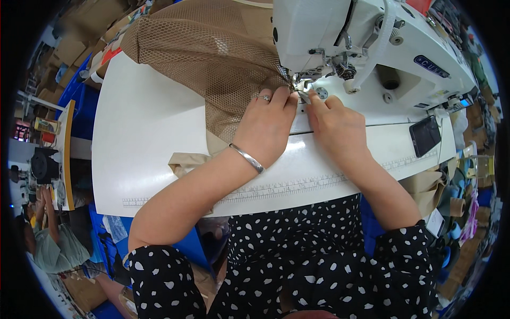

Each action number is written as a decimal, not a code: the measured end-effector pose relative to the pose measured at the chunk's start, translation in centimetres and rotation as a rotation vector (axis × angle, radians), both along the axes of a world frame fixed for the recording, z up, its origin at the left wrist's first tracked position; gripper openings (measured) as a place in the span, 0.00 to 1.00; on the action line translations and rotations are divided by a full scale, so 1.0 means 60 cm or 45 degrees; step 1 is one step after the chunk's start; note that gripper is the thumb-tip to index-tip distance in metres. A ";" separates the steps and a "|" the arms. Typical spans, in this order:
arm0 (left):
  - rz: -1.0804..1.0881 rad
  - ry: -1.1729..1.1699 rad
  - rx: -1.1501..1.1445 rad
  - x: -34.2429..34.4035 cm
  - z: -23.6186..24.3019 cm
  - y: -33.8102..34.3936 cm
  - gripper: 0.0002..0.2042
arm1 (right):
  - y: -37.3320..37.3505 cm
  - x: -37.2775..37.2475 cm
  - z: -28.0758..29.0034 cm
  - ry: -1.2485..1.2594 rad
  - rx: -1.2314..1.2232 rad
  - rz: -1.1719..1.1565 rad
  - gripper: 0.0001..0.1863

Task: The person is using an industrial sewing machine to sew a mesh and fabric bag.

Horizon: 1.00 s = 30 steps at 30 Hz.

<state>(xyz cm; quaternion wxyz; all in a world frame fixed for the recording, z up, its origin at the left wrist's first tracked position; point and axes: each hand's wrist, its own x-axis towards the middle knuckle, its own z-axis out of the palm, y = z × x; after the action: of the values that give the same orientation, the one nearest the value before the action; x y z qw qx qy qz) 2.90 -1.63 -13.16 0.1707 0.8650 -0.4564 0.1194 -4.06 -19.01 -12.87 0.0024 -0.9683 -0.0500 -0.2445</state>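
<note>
Your white table (149, 159), a ruler scale (287, 187) printed along its front, stands in a cluttered workshop; you have one sewing machine (313, 32), one dark phone (425, 136); one brown mesh fabric (196, 58) lies left of the machine, under your left hand (265, 125), its fingers close together; your right hand (340, 127) narrows at a small silvery piece (304, 97); I cannot tell whether either grips; the machine overhangs the fabric's right edge; another person (58, 247) is at left.

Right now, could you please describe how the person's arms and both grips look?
The left sleeve and right sleeve are black with irregular white spots, roughly elbow-length. The left grip is ungloved, with a ring; a silvery bangle circles that wrist. The right grip is ungloved, no jewellery visible.
</note>
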 end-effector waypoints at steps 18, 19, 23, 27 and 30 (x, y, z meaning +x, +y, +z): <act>0.010 -0.068 0.180 0.007 0.005 -0.005 0.25 | -0.091 -0.015 0.047 0.121 -0.127 0.051 0.18; 0.011 -0.060 0.192 0.007 0.005 -0.005 0.26 | -0.100 -0.002 0.044 0.069 -0.155 0.191 0.18; -0.002 -0.067 0.181 0.006 0.009 -0.002 0.26 | -0.105 0.040 0.011 0.262 0.165 0.419 0.19; -0.049 -0.048 0.171 0.018 0.016 0.010 0.24 | -0.110 0.066 -0.004 0.285 0.284 0.554 0.24; -0.126 -0.052 0.146 0.037 0.018 0.021 0.21 | -0.111 0.057 -0.001 0.300 0.234 0.563 0.24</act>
<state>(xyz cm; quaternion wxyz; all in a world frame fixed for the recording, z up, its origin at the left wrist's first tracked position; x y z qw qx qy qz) 5.10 -0.39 -12.06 0.1172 0.8471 -0.5081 0.1022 -0.63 -25.67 -12.91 0.1495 -0.9514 -0.2373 -0.1271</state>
